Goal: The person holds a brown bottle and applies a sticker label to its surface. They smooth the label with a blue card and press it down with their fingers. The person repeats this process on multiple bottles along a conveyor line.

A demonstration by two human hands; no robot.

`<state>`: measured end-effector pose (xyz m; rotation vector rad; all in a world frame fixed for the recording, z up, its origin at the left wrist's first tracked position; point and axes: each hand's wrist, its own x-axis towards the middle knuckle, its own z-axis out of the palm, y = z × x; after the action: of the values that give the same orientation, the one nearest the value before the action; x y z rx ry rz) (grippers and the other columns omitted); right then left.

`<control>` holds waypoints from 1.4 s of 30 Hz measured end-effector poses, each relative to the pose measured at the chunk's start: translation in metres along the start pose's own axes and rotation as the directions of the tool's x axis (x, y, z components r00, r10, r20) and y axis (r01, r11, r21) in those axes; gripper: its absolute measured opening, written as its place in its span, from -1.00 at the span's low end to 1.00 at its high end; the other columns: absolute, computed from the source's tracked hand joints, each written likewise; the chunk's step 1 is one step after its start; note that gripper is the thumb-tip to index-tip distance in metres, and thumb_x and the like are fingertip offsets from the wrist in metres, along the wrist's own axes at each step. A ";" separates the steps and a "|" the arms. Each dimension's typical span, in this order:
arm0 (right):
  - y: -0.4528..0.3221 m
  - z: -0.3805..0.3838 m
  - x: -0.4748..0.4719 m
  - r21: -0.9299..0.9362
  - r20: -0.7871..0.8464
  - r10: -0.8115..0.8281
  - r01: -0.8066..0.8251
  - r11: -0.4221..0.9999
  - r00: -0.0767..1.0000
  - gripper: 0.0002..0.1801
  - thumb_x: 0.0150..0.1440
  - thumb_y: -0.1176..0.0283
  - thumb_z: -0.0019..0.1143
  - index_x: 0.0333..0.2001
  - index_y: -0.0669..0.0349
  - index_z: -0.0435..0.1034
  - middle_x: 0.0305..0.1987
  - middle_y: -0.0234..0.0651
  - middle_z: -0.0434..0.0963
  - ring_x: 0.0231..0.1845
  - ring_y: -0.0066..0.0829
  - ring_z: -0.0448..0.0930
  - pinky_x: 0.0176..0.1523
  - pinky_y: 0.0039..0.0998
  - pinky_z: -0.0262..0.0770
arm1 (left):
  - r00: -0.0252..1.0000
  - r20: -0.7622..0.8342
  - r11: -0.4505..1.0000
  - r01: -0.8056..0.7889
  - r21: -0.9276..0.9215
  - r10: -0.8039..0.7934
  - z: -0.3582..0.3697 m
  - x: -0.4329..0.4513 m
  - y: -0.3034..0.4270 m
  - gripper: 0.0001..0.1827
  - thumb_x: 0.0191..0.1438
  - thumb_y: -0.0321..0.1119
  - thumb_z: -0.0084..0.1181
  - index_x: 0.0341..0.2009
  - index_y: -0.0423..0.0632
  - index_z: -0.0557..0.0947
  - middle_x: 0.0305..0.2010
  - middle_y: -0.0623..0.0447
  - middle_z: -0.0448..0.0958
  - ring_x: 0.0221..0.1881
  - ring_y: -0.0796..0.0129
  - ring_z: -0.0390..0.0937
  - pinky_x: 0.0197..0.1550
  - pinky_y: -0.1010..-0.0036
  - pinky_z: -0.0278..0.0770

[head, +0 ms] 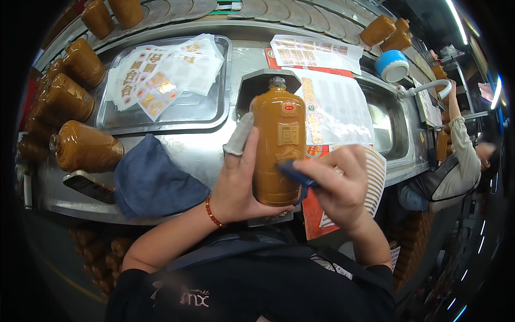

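Observation:
A glossy brown bottle [277,137] with a clear glass neck stands upright before me, its neck pointing away. Gold raised characters and a small red emblem sit on its front. My left hand [237,181] holds it by the left side and base, with a grey cloth cover on one finger. In my right hand [338,181], a dark blue cloth [295,171] is pinched and pressed against the bottle's lower front, partly over a gold character. The right hand is slightly blurred. Behind the bottle is a dark angular metal stand [249,86], partly hidden.
At left, a steel tray [193,110] holds sticker sheets [149,76], near a blue cloth [155,181], a phone [88,186] and several brown bottles [86,143]. Right of centre lie a sheet of gold stickers [338,108], a striped sheet [376,177] and a sink [386,120]. A person [458,161] works far right.

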<state>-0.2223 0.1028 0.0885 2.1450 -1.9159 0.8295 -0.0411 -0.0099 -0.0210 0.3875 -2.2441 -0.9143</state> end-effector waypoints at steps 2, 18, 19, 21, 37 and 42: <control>0.000 -0.001 -0.002 -0.012 0.016 -0.020 0.021 1.000 1.000 -0.54 -0.19 0.56 0.31 -0.11 0.05 0.68 -0.34 -0.49 0.52 -0.34 -0.36 0.43 -0.27 -0.38 0.37 | 1.000 -0.010 1.000 -0.006 -0.023 0.005 -0.002 0.003 0.002 0.62 -0.35 0.21 0.68 0.52 -0.38 -0.11 0.50 -0.45 0.01 0.52 -0.33 0.04 0.50 0.06 0.17; 0.022 -0.009 0.016 0.053 0.014 0.119 -0.119 0.991 0.993 -0.60 -0.16 0.66 0.41 -0.17 0.08 0.67 -0.45 -0.43 0.39 -0.36 -0.36 0.34 -0.29 -0.37 0.23 | 1.000 -0.001 1.000 -0.023 0.001 0.023 -0.004 0.004 0.003 0.61 -0.34 0.21 0.68 0.52 -0.38 -0.11 0.51 -0.46 0.00 0.53 -0.34 0.04 0.49 0.07 0.19; 0.019 -0.010 0.017 0.054 0.025 0.081 -0.082 0.995 0.996 -0.60 -0.16 0.65 0.41 -0.17 0.08 0.67 -0.45 -0.43 0.38 -0.36 -0.37 0.33 -0.30 -0.37 0.23 | 1.000 0.004 1.000 -0.013 -0.001 0.013 -0.004 0.003 0.003 0.61 -0.34 0.21 0.68 0.52 -0.38 -0.11 0.51 -0.46 0.00 0.53 -0.34 0.04 0.49 0.07 0.20; 0.016 -0.010 0.023 0.092 0.063 0.043 -0.048 0.995 0.997 -0.60 -0.16 0.65 0.43 -0.17 0.08 0.67 -0.46 -0.43 0.37 -0.37 -0.37 0.33 -0.30 -0.37 0.24 | 1.000 0.004 1.000 0.002 0.000 -0.002 -0.006 0.002 0.002 0.61 -0.34 0.21 0.68 0.52 -0.37 -0.11 0.50 -0.46 0.00 0.53 -0.35 0.04 0.48 0.06 0.22; 0.031 -0.009 0.049 0.046 0.092 0.023 -0.028 0.999 0.995 -0.57 -0.20 0.64 0.41 -0.15 0.11 0.67 -0.47 -0.41 0.39 -0.39 -0.36 0.36 -0.26 -0.34 0.26 | 0.999 0.028 0.999 0.018 -0.039 -0.017 -0.006 0.003 0.003 0.64 -0.34 0.22 0.67 0.53 -0.36 -0.17 0.51 -0.48 -0.02 0.52 -0.37 0.02 0.50 0.01 0.12; 0.051 -0.001 0.040 0.125 0.038 0.141 -0.144 0.982 0.989 -0.64 -0.14 0.62 0.44 -0.18 0.12 0.66 -0.47 -0.42 0.41 -0.37 -0.38 0.39 -0.26 -0.39 0.29 | 0.999 0.033 0.999 0.003 -0.032 -0.002 -0.006 0.005 0.003 0.66 -0.35 0.22 0.68 0.53 -0.37 -0.18 0.52 -0.46 -0.01 0.52 -0.36 0.04 0.50 0.01 0.10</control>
<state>-0.2700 0.0596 0.0957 2.1195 -2.1058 0.9766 -0.0409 -0.0133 -0.0138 0.3638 -2.2565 -0.9632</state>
